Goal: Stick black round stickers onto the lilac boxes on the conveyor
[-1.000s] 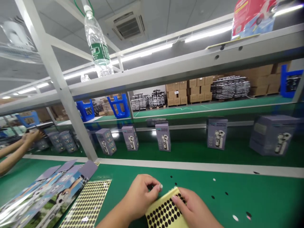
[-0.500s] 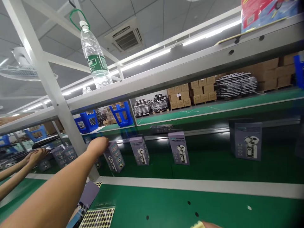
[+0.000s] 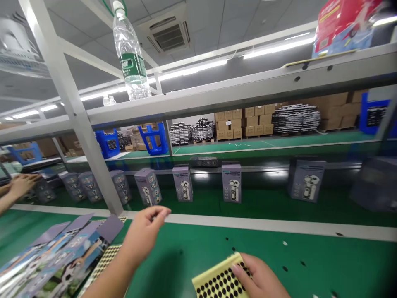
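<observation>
My right hand (image 3: 260,275) grips a yellow sheet of round black stickers (image 3: 221,279), thumb on top, at the lower middle. My left hand (image 3: 147,229) hangs over the green work surface near the white rail, its thumb and fingers pinched together. Whether anything small is between them is hidden. Just beyond stands a purple fan box (image 3: 148,188), apart from the hand. Another sticker sheet (image 3: 104,265) lies partly under my left forearm, beside a pile of printed, unfolded cartons (image 3: 58,265) at lower left.
More boxed fans (image 3: 231,184) stand along the dark green belt behind the white rail (image 3: 248,227). A white post (image 3: 89,157) rises on the left. Overhead, a shelf beam (image 3: 217,97) carries a plastic bottle (image 3: 132,62). Loose dots lie on the surface. Another person's hands (image 3: 25,184) are at far left.
My left hand has drawn back from the fan box on the belt toward me. My right hand and its sticker sheet have come further into view. The camera view has shifted.
</observation>
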